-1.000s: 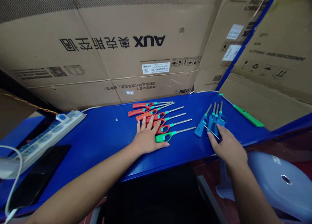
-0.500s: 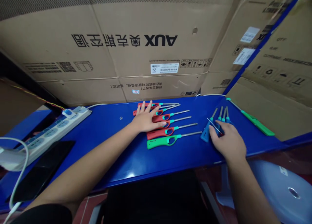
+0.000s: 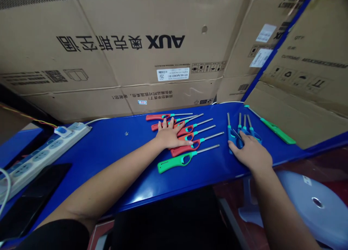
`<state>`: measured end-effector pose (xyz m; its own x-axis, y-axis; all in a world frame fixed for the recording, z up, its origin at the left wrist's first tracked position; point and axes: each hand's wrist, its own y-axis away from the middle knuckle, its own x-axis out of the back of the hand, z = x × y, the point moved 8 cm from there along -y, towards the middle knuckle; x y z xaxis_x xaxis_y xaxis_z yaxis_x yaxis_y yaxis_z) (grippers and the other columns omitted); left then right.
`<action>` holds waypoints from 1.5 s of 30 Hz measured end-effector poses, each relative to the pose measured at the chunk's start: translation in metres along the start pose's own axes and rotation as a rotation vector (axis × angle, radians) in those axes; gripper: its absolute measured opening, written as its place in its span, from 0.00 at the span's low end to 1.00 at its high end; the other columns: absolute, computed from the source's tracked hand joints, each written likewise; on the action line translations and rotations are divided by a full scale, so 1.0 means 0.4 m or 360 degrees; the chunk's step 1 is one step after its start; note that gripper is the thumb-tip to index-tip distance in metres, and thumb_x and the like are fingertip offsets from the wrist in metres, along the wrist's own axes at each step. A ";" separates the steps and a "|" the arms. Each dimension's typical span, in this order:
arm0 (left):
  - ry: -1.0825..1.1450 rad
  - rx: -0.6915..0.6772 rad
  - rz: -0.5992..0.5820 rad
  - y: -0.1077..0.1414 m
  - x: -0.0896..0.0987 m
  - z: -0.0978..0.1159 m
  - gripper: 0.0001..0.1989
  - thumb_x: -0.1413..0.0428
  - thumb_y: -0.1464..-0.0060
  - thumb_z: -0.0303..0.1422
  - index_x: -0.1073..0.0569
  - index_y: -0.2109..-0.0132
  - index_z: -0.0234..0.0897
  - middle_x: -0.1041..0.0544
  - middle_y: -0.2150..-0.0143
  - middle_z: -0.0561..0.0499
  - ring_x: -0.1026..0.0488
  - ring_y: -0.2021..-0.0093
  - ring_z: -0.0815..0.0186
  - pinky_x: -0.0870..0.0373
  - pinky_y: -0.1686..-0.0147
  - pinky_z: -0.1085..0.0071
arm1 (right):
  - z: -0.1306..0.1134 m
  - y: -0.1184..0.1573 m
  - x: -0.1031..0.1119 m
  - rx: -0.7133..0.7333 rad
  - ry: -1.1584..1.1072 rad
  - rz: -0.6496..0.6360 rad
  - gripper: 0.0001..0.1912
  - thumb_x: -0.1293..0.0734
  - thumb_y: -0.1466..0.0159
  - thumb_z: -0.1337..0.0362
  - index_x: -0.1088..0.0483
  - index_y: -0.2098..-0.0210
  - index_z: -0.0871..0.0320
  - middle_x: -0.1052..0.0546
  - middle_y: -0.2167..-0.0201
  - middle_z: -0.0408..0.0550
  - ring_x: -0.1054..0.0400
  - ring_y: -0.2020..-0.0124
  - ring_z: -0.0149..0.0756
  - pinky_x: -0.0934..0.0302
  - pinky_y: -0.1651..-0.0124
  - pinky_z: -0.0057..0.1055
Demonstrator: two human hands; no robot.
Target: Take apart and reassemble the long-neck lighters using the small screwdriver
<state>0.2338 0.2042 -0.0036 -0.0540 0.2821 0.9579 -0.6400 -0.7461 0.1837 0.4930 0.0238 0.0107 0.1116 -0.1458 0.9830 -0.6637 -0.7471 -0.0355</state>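
Note:
My left hand (image 3: 170,137) lies palm down with fingers spread over a row of red and orange barbecue lighters, covering parts of several handles. A red lighter (image 3: 156,117) lies at the back of the row, and a green lighter (image 3: 174,163) lies at the front, apart from the hand. On the right, my right hand (image 3: 252,152) is curled over a group of blue lighters, its thumb by the leftmost blue lighter (image 3: 231,136). A thin metal piece (image 3: 237,134) shows between thumb and forefinger; what it belongs to is hidden. All metal stems point away from me or rightward.
Another green lighter (image 3: 280,130) lies at the right by the cardboard. A power strip (image 3: 43,154) and a black phone-like slab (image 3: 35,199) lie at left. Cardboard panels (image 3: 108,21) wall the blue table's (image 3: 136,184) back. A grey-blue stool (image 3: 304,203) stands below right.
My left hand has pushed the middle red and orange lighters rightward, leaving the back red and front green ones behind. The leftmost blue lighter has turned straighter beside my right hand. The view has shifted.

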 end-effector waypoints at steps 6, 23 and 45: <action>-0.0008 -0.0008 0.0066 -0.036 0.063 -0.074 0.50 0.62 0.50 0.72 0.54 0.27 0.54 0.65 0.23 0.47 0.70 0.25 0.40 0.68 0.30 0.43 | 0.042 -0.003 0.009 -0.0031 -0.0049 0.0097 0.44 0.45 0.35 0.39 0.41 0.32 0.65 0.36 0.34 0.62 0.37 0.38 0.60 0.40 0.39 0.55; -0.0083 -0.0081 -0.0197 -0.004 0.036 -0.048 0.58 0.50 0.61 0.73 0.58 0.27 0.60 0.70 0.24 0.50 0.77 0.27 0.34 0.69 0.33 0.33 | -0.359 0.255 -0.067 0.1396 0.0055 -0.0013 0.26 0.40 0.31 0.46 0.34 0.36 0.41 0.39 0.30 0.47 0.22 0.58 0.43 0.28 0.66 0.36; 0.0051 -0.0062 0.0016 -0.205 0.031 0.121 0.60 0.52 0.64 0.75 0.52 0.27 0.56 0.61 0.23 0.49 0.75 0.27 0.31 0.73 0.34 0.32 | -0.210 -0.037 0.009 0.1349 0.0144 -0.0005 0.18 0.38 0.30 0.54 0.28 0.43 0.37 0.31 0.36 0.33 0.27 0.45 0.39 0.32 0.49 0.34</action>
<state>0.3227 0.2398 0.0038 -0.0846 0.2942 0.9520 -0.6687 -0.7251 0.1647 0.4412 0.0890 0.0301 0.0291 -0.1172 0.9927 0.1184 -0.9857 -0.1198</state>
